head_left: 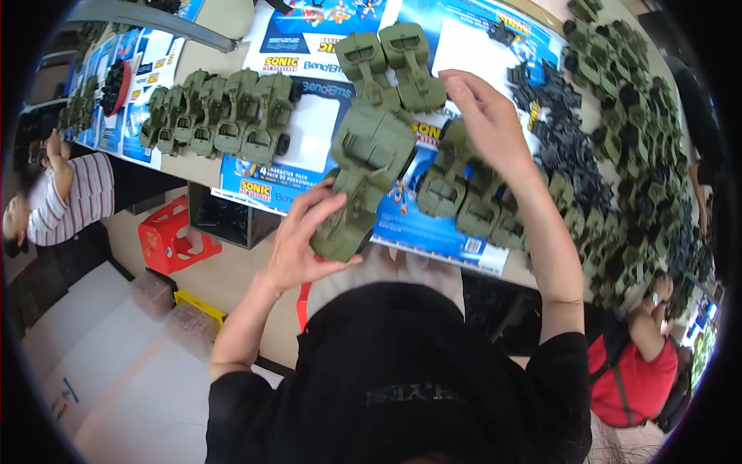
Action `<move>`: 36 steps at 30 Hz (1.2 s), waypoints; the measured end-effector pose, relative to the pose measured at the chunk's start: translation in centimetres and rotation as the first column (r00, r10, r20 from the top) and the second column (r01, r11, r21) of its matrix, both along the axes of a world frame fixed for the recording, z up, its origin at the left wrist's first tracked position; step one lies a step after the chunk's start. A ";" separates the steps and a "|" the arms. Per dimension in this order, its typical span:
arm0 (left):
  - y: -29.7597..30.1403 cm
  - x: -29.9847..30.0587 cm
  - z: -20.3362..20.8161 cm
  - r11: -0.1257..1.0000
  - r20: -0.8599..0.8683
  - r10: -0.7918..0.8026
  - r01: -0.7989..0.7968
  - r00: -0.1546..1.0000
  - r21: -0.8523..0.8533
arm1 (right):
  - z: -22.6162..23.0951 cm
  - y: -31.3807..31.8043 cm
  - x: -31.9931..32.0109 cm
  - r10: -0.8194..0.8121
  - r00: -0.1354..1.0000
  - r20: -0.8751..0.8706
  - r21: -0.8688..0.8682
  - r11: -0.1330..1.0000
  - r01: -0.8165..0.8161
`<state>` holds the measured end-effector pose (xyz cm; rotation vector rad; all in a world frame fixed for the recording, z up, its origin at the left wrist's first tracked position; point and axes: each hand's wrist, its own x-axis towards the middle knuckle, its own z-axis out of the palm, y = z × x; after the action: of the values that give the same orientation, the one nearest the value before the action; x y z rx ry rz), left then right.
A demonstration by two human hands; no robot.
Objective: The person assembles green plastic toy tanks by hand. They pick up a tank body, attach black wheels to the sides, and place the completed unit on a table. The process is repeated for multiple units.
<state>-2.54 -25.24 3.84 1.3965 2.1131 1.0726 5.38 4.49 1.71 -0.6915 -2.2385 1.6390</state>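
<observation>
Your left hand (297, 240) has its fingers curled around the lower end of a green toy truck body (363, 174), thumb on the near side, holding it tilted above the table edge. Your right hand (483, 116) is raised just beside its top, fingers loosely apart, gripping nothing. More green bodies (220, 116) sit in rows on the blue printed sheets (309, 166), black parts (568, 147) piled to the right.

A row of toy car bodies (220, 120) lies on the table (202, 166) toward its left end; heaps of them (626, 139) cover the right end, printed sheets (325, 46) underneath.
</observation>
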 end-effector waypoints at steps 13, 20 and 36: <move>4.2 3.8 2.0 0.998 0.668 0.033 -0.066 0.744 0.024 | 1.7 -11.5 6.0 -0.077 0.989 -0.128 0.244 0.964 0.107; 7.4 -0.3 4.2 0.971 -0.001 -0.199 0.197 0.980 -0.139 | 2.9 -8.4 8.1 0.147 0.988 -0.046 -0.399 0.904 -0.153; 1.6 0.0 -0.3 0.942 0.817 0.271 0.035 0.509 -0.334 | -19.2 27.9 -8.2 -0.376 0.715 0.590 0.572 0.820 -0.041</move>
<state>-2.59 -23.63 3.50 0.3621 1.4982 1.0890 -2.86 32.37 -17.51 -1.4542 -2.8103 0.5737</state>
